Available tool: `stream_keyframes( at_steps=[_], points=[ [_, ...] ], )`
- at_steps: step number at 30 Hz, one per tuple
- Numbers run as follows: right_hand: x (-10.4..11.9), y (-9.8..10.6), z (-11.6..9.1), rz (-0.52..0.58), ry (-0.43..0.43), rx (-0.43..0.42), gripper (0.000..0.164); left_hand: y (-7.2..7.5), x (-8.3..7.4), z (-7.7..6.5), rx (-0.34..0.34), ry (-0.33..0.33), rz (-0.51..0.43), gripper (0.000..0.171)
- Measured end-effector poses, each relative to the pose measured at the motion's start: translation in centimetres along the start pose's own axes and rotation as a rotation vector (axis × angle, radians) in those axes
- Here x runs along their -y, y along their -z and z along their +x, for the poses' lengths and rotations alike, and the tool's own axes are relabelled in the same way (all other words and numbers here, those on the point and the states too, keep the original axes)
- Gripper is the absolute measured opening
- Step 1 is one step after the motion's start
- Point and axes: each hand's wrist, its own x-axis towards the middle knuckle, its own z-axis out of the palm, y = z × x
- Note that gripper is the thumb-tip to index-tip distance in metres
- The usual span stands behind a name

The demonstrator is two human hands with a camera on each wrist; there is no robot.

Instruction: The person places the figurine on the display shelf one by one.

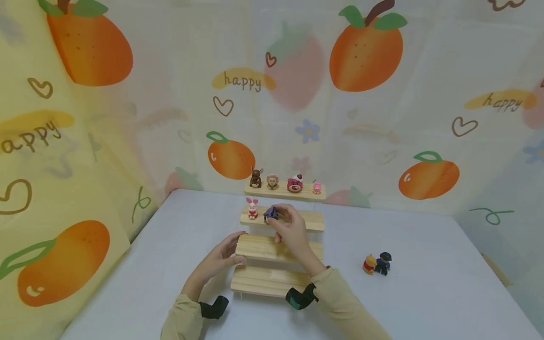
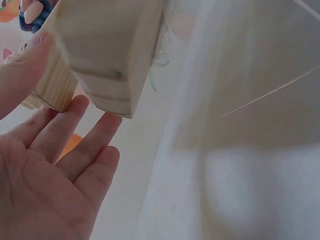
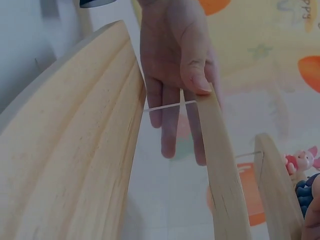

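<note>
A wooden tiered display stand (image 1: pixel 272 279) holds small figurines on its upper steps. My right hand (image 1: pixel 295 234) pinches a small dark-blue figurine (image 1: pixel 270 215) at the second step from the top; the right wrist view shows only part of this figurine (image 3: pixel 303 196) at the right edge. Beside it on the left sits a pink piglet figurine (image 1: pixel 252 209). My left hand (image 1: pixel 216 260) is at the stand's left side, its thumb touching the end of a lower step. Its fingers (image 2: pixel 97 175) extend fairly straight along the stand's end in the left wrist view.
On the top step stand a brown figurine (image 1: pixel 256 178), a round-faced figurine (image 1: pixel 272 182), a red bear figurine (image 1: pixel 295 183) and a small pink figurine (image 1: pixel 317 188). Right of the stand, a yellow-and-red bear figurine (image 1: pixel 369 264) and a dark-capped figurine (image 1: pixel 384 263) stand on the white table (image 1: pixel 425 302).
</note>
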Motion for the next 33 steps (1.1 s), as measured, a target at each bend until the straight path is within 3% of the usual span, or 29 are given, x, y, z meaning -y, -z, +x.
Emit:
stream_keyframes(
  at_steps=[9,16,25,33],
  points=[
    [-0.7,-0.3,0.5,-0.006,-0.016,-0.028,0.033,0.0,-0.1,0.2,0.012,-0.024,0.005,0.066],
    [0.0,-0.8,0.6,0.02,-0.029,-0.029,0.033,0.0,-0.3,0.3,0.01,-0.003,0.004,0.066],
    [-2.4,-0.5,1.2,0.02,-0.026,-0.065,0.035,-0.1,-0.5,0.2,0.012,-0.01,-0.001,0.066],
    [-2.4,-0.8,1.1,0.02,-0.041,-0.05,0.038,0.0,-0.1,0.1,0.004,-0.004,0.009,0.066]
  ],
)
